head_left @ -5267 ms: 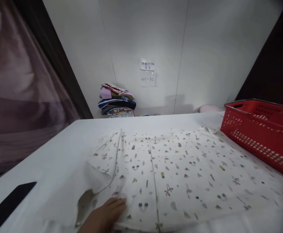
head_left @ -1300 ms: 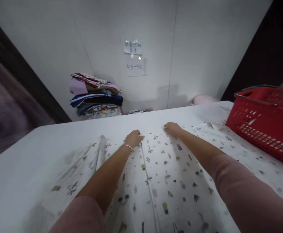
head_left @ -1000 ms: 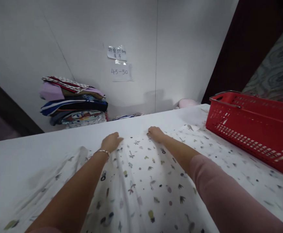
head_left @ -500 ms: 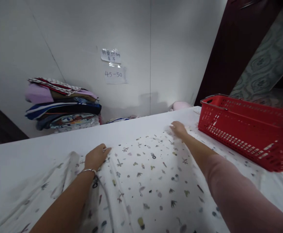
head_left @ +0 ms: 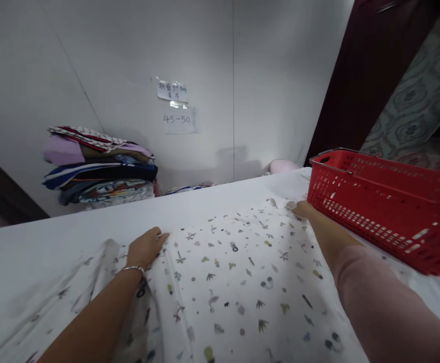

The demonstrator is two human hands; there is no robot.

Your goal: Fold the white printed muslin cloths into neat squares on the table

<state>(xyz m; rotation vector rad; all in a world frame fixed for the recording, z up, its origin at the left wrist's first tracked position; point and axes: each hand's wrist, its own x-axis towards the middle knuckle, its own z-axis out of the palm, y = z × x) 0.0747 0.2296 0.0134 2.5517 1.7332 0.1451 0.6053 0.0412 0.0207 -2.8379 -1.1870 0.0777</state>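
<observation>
A white cloth (head_left: pixel 235 272) printed with small plants and shapes lies spread over the white table (head_left: pixel 64 234). My left hand (head_left: pixel 146 247) presses on the cloth's far edge, left of the middle, fingers curled on the fabric; a thin bracelet circles that wrist. My right hand (head_left: pixel 302 209) reaches far to the right and rests on the cloth's far right corner, right beside the red basket (head_left: pixel 386 201). Both forearms stretch across the cloth, the right one in a pink sleeve.
A stack of folded clothes (head_left: pixel 99 164) sits at the back left against the white wall. Two paper notes (head_left: pixel 176 106) are taped to the wall, one reading 45-50. A pink object (head_left: pixel 280 165) lies behind the table near the basket.
My hands, close together at the cloth's far edge, have spread apart. The right one slid right to the corner by the basket; the left drew back a little toward me.
</observation>
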